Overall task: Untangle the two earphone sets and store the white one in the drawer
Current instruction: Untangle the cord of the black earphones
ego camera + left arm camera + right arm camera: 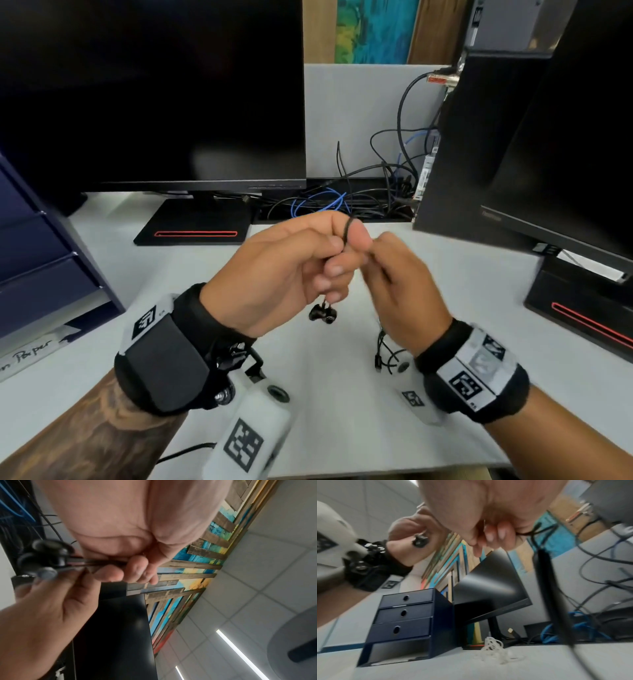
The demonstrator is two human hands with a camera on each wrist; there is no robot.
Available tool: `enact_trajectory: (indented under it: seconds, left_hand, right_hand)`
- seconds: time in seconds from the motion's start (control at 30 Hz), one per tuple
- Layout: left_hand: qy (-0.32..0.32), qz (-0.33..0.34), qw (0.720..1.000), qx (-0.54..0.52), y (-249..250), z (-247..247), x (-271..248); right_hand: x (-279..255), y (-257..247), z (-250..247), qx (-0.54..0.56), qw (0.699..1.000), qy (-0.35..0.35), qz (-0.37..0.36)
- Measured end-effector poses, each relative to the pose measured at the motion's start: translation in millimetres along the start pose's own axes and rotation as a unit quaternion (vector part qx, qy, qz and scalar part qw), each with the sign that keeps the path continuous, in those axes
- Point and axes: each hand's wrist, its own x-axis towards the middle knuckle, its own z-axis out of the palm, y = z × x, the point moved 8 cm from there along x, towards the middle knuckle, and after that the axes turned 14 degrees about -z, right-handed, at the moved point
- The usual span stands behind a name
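Note:
Both hands are raised over the white desk (308, 394). My left hand (342, 253) grips the black earphones' cable, which loops over its thumb, and the two black earbuds (322, 313) dangle below its fist. In the left wrist view the earbuds (49, 555) stick out beside the curled fingers (120, 573). My right hand (380, 260), blurred, pinches the same black cable close by; the cable's loose end (383, 356) hangs under its wrist. The white earphones (496, 650) lie in a loose heap on the desk, apart from the black set. The dark blue drawer unit (406, 615) stands at the left with its three drawers closed.
A black monitor (154, 96) on a stand (195, 222) fills the back left. A second monitor (565, 154) and its base (582, 308) stand at the right. Black and blue cables (342, 198) lie tangled behind. The drawer unit (34, 257) sits at the left edge.

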Motion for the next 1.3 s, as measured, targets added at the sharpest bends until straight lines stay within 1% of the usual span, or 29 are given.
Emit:
enact_trajectory:
  seconds: [0.07, 0.13, 0.17, 0.23, 0.3, 0.4, 0.5, 0.63, 0.73, 0.83, 0.93, 1.0, 1.1, 1.2, 1.3]
  left_hand:
    - [0.007, 0.037, 0.999, 0.008, 3.3, 3.6, -1.2]
    - [0.011, 0.065, 0.998, 0.016, 6.5, 6.2, -2.5]
    - [0.014, 0.077, 0.997, 0.017, 8.6, 7.1, -3.5]
    - [0.034, 0.094, 0.995, 0.021, 11.9, 4.6, -5.3]
    - [0.074, 0.104, 0.991, 0.039, 13.3, -4.4, -5.1]
    - [0.147, 0.114, 0.981, 0.058, 10.3, -27.0, -1.5]
    - [0.203, 0.116, 0.969, 0.081, 4.1, -47.1, 2.8]
    - [0.245, 0.124, 0.955, 0.109, -3.6, -62.3, 8.0]
    - [0.262, 0.122, 0.952, 0.103, -10.9, -69.4, 10.8]
    - [0.259, 0.089, 0.953, 0.127, -20.9, -73.7, 16.4]
    - [0.215, 0.034, 0.957, 0.19, -36.2, -68.9, 24.6]
    - [0.189, 0.009, 0.957, 0.218, -42.6, -64.8, 28.8]
    - [0.201, -0.002, 0.95, 0.24, -38.7, -67.3, 36.1]
    - [0.211, -0.016, 0.951, 0.226, -30.8, -72.8, 46.0]
    - [0.193, -0.027, 0.968, 0.157, -18.0, -76.0, 52.6]
  right_hand:
    - [-3.0, -10.5, 17.0, 0.051, 0.999, -0.018, -0.01]
    - [-6.3, -12.3, 23.4, 0.079, 0.997, -0.018, 0.018]
    - [-9.4, -9.9, 27.3, 0.085, 0.995, -0.033, 0.045]
    - [-18.1, -4.3, 38.6, 0.078, 0.987, -0.099, 0.099]
    - [-23.3, -10.0, 47.8, 0.073, 0.977, -0.163, 0.115]
    - [-25.9, -26.9, 56.9, 0.097, 0.962, -0.23, 0.108]
    - [-24.8, -37.5, 56.0, 0.078, 0.958, -0.263, 0.09]
    - [-17.4, -45.4, 46.5, 0.055, 0.957, -0.278, 0.07]
    - [-15.5, -48.2, 41.7, 0.039, 0.95, -0.302, 0.069]
    - [-8.7, -50.2, 33.1, 0.027, 0.955, -0.29, 0.06]
    - [4.7, -45.6, 18.4, -0.022, 0.965, -0.26, 0.028]
    - [15.7, -40.3, 7.3, -0.068, 0.966, -0.249, 0.016]
    - [37.4, -35.3, -4.9, -0.136, 0.963, -0.233, -0.02]
    - [61.5, -21.4, -7.3, -0.163, 0.963, -0.208, -0.043]
    - [83.6, -0.1, -7.7, -0.158, 0.971, -0.174, -0.054]
